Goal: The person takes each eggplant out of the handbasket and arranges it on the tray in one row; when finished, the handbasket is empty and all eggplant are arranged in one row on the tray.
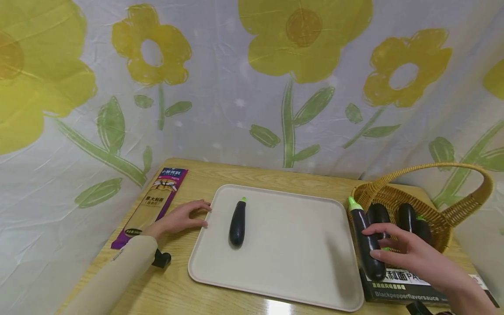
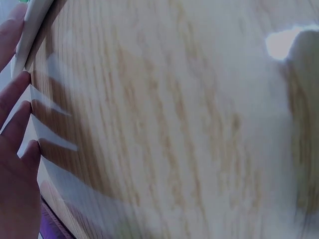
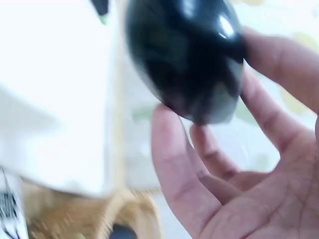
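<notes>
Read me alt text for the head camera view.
A right hand holding an eggplant beside a wicker basket of more eggplants; the left hand touching the rim of a pale tray where one eggplant lies. A pasta packet lies at left.

Glossy smooth eggplant (image 1: 368,249), woven wicker basket (image 1: 446,218), wood-grained table (image 1: 260,172)

One eggplant (image 1: 237,225) is lying on the tray's (image 1: 283,245) left half. The left hand (image 1: 183,216) is touching the tray's left rim; a packet (image 1: 154,205) is lying farther left. Right of the tray, the right hand (image 1: 413,253) is holding a second eggplant (image 1: 364,240), a basket (image 1: 442,227) is containing more, and a box (image 1: 405,297) is lying. Behind, a curtain (image 1: 220,87) is hanging.
</notes>
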`<state>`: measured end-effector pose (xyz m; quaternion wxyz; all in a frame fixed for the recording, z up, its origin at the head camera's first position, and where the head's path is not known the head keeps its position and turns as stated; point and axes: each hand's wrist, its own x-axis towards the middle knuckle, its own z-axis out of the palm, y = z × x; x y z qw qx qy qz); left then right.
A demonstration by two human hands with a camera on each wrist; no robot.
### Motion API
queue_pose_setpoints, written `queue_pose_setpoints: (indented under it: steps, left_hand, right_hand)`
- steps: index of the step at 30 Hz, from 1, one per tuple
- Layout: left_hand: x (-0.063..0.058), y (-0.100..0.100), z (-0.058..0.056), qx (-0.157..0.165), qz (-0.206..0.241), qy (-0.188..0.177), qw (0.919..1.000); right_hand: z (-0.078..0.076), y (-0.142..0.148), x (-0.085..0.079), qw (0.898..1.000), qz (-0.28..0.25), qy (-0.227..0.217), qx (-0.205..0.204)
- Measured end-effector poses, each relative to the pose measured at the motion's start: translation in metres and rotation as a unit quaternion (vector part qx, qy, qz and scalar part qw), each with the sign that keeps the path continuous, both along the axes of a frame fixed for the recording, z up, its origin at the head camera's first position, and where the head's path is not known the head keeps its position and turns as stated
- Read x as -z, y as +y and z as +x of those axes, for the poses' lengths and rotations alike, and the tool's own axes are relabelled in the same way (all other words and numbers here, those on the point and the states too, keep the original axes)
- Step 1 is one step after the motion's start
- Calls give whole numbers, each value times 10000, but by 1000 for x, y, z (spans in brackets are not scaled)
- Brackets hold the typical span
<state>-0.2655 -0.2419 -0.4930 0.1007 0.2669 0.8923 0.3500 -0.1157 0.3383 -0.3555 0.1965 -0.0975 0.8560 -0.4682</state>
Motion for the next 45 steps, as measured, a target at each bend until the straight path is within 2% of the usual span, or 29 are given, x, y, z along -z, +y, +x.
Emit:
queue_pose_setpoints:
  steps: [4,8,13,18,22,28,32,45]
  left_hand:
    - [0,0,0,85,3,89,9999]
    - [1,0,-2,129,-20,160,9998]
    - [-1,0,-2,86,-56,140,9999]
    - [-2,0,-1,57,-92,108,9999]
    - [-2,0,-2,31,-133,31,9999]
    - [-3,1,-1,3,-178,-22,9998]
    - [-4,1,-1,22,-131,0,9999]
    - [-5,0,-1,33,-156,32,9999]
  right_hand:
    - [-11,-28,8,9999,13,-52,-125]
    - [-23,-56,24,9997,-83,82,-197]
    - [-39,-96,48,9994,-297,27,-181]
    - [-52,-140,75,9971,-543,81,-535]
    - [-64,-172,88,9956,-473,254,-770]
    - [-88,-207,94,9930,-147,821,-834]
    - [-100,-223,98,9929,-180,885,-779]
    - [-111,-241,103,9931,-234,882,-737]
